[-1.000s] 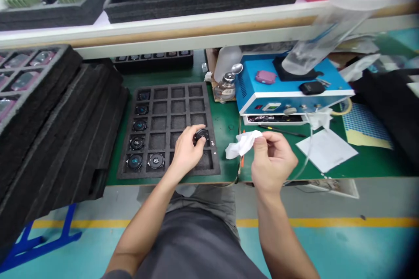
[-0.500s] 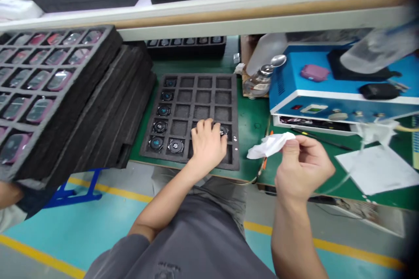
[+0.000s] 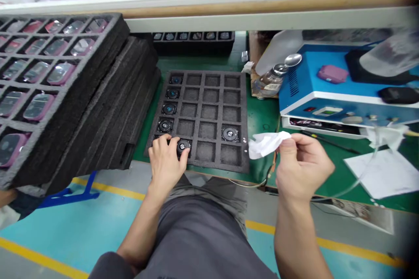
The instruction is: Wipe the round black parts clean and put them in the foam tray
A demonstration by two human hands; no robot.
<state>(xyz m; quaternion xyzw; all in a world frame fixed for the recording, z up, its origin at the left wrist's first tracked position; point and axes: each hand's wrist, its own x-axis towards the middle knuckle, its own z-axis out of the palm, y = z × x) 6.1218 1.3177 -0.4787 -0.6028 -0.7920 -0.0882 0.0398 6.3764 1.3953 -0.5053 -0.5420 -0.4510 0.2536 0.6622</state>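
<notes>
My left hand is over the front left of a grey foam tray. Its thumb and index finger close round the edge of a round black watch case in the front row. These fingers partly cover the cell to the left. To the right of the tray, my right hand pinches a crumpled white wipe between thumb and fingers, held above the bench. Another watch case lies in the tray's right column, and several more, such as one watch case, line the left column.
Stacked foam trays with purple-framed pieces stand at left. A blue machine is at right, with a purple piece on top. A glass bottle stands beside it. White paper lies on the green bench. A shelf edge crosses above.
My left hand has moved left from the tray's right side to the watch case at front left, uncovering the one in the right column. My right hand still holds the wipe.
</notes>
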